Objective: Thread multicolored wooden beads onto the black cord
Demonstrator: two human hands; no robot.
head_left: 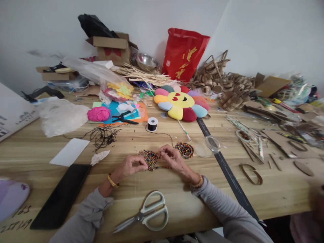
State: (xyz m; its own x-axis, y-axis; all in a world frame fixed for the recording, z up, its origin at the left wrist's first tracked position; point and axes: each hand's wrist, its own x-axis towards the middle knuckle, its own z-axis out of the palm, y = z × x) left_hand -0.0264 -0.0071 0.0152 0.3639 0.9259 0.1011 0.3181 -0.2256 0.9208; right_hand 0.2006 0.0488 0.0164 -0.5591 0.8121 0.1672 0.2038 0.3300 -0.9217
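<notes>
The small round beads [150,159], glossy and multicoloured, lay heaped on the grained wooden table [121,182] between the hands. The left hand [133,165] and right hand [172,157] had fingertips pinched together at the heap's edges.

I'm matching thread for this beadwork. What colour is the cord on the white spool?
Black; the head view shows the cord best.

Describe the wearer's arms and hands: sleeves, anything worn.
Both arms have long light grey sleeves, bunched at the left forearm. Left hand: bare, gold-coloured bangle at the wrist. Right hand: bare, reddish-gold bracelet.
</notes>
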